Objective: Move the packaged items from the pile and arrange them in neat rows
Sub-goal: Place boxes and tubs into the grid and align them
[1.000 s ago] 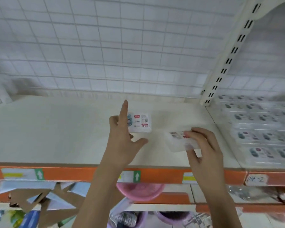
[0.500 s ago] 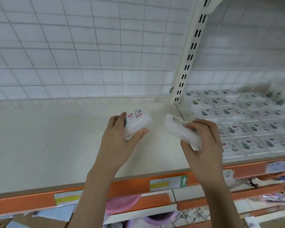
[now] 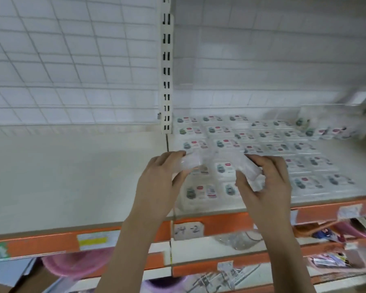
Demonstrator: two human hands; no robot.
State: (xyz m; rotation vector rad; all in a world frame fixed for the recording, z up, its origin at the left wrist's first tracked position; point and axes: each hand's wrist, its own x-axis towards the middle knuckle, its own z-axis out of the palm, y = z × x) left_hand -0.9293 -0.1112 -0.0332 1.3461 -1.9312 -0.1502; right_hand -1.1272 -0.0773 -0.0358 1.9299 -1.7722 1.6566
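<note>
Both hands had moved to the right since the earlier frames, from the bare left shelf [image 3: 61, 176] to the front left corner of the right shelf [image 3: 336, 151], where rows of packs [image 3: 262, 136] already lay. The left hand [image 3: 156, 182] gripped one pack [image 3: 190, 162], fingers curled over its top and thumb under it. The right hand [image 3: 268, 182] gripped a second pack [image 3: 251, 174] in the same way, fingers clamped around it. Both packs hung just above the rows near the front edge, blurred by motion. To do this step well, I think each pack should go down flat, label up, edges touching its neighbours, in line with the row. A loose pile [image 3: 325, 127] remained at the back right corner.
</note>
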